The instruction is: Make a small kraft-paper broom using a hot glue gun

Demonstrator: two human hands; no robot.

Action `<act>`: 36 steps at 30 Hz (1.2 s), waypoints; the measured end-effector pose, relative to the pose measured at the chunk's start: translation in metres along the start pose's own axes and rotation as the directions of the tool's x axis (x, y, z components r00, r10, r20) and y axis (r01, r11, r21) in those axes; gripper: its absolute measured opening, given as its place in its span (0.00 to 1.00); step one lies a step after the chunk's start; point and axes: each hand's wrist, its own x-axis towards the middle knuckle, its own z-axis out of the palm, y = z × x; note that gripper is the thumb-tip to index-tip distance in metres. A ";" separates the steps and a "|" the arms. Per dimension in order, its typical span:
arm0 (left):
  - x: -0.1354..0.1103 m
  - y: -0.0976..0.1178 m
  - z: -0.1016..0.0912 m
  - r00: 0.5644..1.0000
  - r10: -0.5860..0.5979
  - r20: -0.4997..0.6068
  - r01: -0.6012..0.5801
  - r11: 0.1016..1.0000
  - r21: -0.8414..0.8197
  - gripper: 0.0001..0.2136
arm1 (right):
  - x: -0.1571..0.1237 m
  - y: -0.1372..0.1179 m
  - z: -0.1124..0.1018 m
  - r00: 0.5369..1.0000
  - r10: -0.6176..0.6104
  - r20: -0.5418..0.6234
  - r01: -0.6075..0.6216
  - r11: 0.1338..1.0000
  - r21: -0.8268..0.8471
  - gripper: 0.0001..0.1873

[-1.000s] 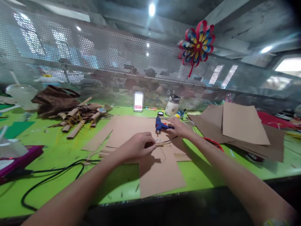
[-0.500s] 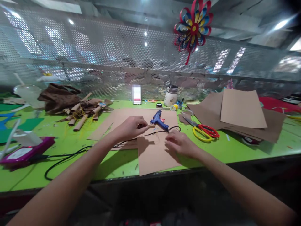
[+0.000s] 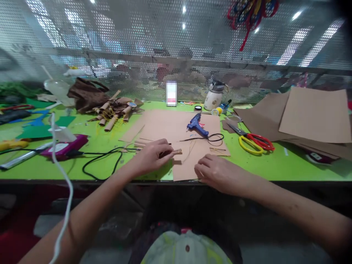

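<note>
Head view: nearer us than glue gun (image 3: 197,125), left hand (image 3: 154,156) pinches slim roll (image 3: 178,151), we judge light, crushable, best held mid-length; right hand (image 3: 217,170) apart, grasp unclear.

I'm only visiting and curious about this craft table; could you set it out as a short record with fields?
Worktop: green table
Left grip: closed on a small slim brown piece
Right grip: fingers curled at the near end of a brown sheet; no held thing visible
Tool ahead: blue glue gun, lying down, nozzle leftward
Right side: red-and-yellow-handled scissors
Left side: brown paper rolls with yellow string
Back: upright phone, screen blurred
</note>
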 end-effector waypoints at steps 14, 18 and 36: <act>-0.025 0.010 0.029 0.997 0.073 -0.038 -0.067 0.986 0.151 0.11 | -0.004 -0.012 0.024 0.986 0.065 -0.150 -0.077 0.994 -0.072 0.09; -0.026 0.011 0.031 0.995 0.071 -0.063 -0.060 0.986 0.158 0.12 | -0.004 -0.013 0.026 0.979 0.110 -0.171 -0.119 0.992 -0.044 0.10; -0.030 0.022 0.023 0.998 0.008 0.054 -0.021 0.971 0.240 0.14 | -0.005 -0.002 0.026 0.965 0.142 -0.219 -0.119 0.986 0.116 0.11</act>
